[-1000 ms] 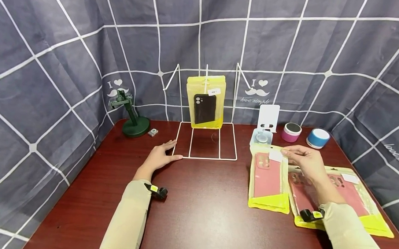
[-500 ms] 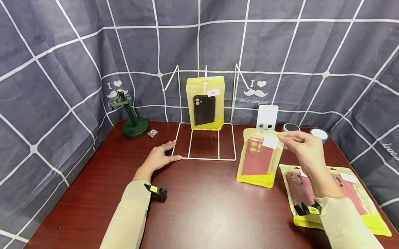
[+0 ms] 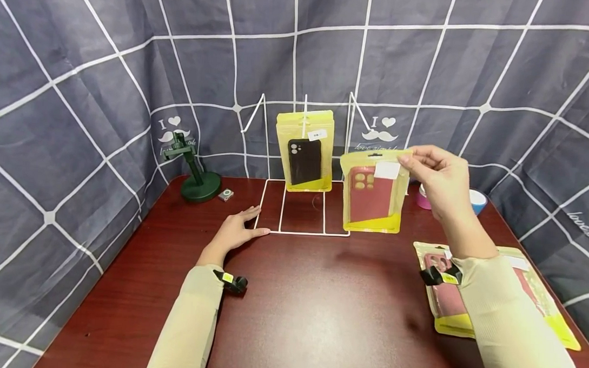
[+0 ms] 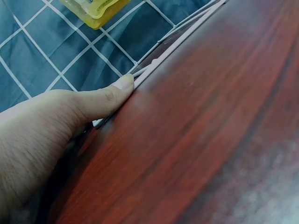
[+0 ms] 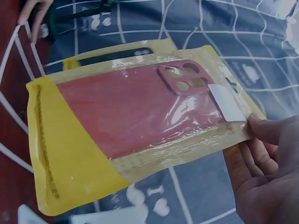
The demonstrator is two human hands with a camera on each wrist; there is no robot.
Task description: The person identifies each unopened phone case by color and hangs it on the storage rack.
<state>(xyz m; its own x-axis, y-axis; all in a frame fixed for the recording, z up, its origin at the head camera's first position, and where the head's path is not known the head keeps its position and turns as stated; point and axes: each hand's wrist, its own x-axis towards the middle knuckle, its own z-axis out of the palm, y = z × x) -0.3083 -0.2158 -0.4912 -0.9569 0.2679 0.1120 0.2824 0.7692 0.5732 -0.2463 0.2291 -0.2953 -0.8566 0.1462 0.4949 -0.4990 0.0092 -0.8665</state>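
Observation:
My right hand (image 3: pixel 433 175) pinches the top right corner of a yellow bag holding a red phone case (image 3: pixel 372 193) (image 5: pixel 140 112). The bag hangs upright above the table, just right of a white wire rack (image 3: pixel 303 206). On the rack's middle hook hang yellow bags with a black phone case (image 3: pixel 304 152). My left hand (image 3: pixel 234 231) lies flat on the table, its thumb (image 4: pixel 110 95) touching the rack's front left corner (image 4: pixel 145 72). More bagged red cases (image 3: pixel 453 298) lie on the table under my right forearm.
A green stand (image 3: pixel 195 172) and a small silver square (image 3: pixel 226 195) sit at the back left. A pink speaker (image 3: pixel 424 199) and a blue speaker (image 3: pixel 478 200) stand behind my right hand. Checked grey cloth (image 3: pixel 82 117) walls in the dark red table (image 3: pixel 309 314).
My right hand has lifted the red-case bag off the table and carried it up and left towards the rack. The left hand has stayed still.

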